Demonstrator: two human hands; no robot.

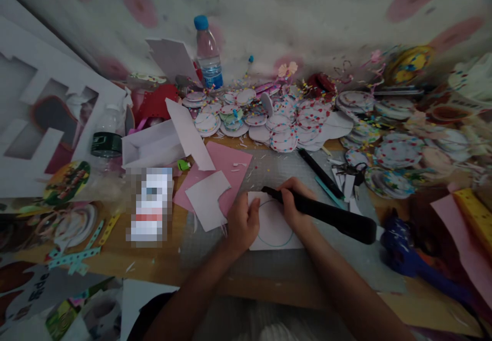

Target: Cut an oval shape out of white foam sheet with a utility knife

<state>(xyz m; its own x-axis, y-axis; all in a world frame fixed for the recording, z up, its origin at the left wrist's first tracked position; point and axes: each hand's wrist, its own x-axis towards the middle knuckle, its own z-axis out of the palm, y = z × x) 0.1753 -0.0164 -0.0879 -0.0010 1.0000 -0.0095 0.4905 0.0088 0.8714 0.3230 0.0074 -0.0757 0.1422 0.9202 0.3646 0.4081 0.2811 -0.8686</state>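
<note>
A white card [274,228] with a drawn circle lies in front of me over a grey mat [215,259]. My left hand [245,220] pinches the card's left edge, thumb on top. My right hand [294,205] is wrapped round a long black hand tool [334,215]; its thick handle points right and its narrow tip reaches the card's top edge. I cannot make out which kind of tool it is. Beside my left hand lies a cut white card piece [207,200] on a pink sheet [234,161].
Many decorated paper discs [284,123] are piled along the back. A water bottle [209,56] stands behind them. Left are a white box [151,146] and a blurred-out phone [151,205]. A black pen-like cutter [321,174], keys [357,174] and a blue glue gun [402,246] lie right.
</note>
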